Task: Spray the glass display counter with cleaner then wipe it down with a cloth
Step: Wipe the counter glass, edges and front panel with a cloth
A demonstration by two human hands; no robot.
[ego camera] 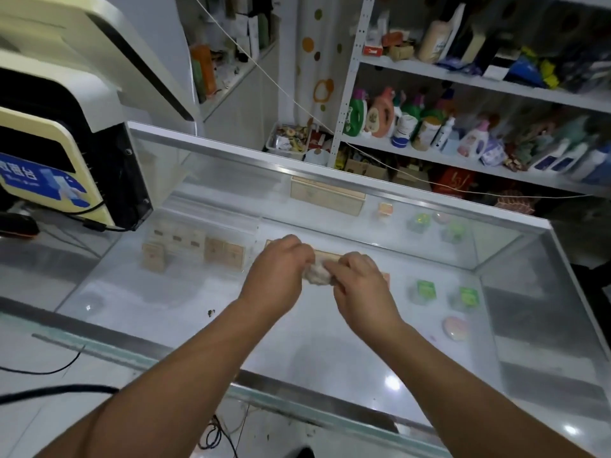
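Head view. At frame centre I see the left hand (pixel 281 269) and right hand (pixel 360 289) brought together, the fingers of both curled round a small crumpled cloth (pixel 316 275) between them, over the glass display counter (pixel 314 358). I cannot tell whether the cloth touches the glass. Upper left: a point-of-sale machine (pixel 66 143). Upper right: stocked shelves (pixel 429 72).
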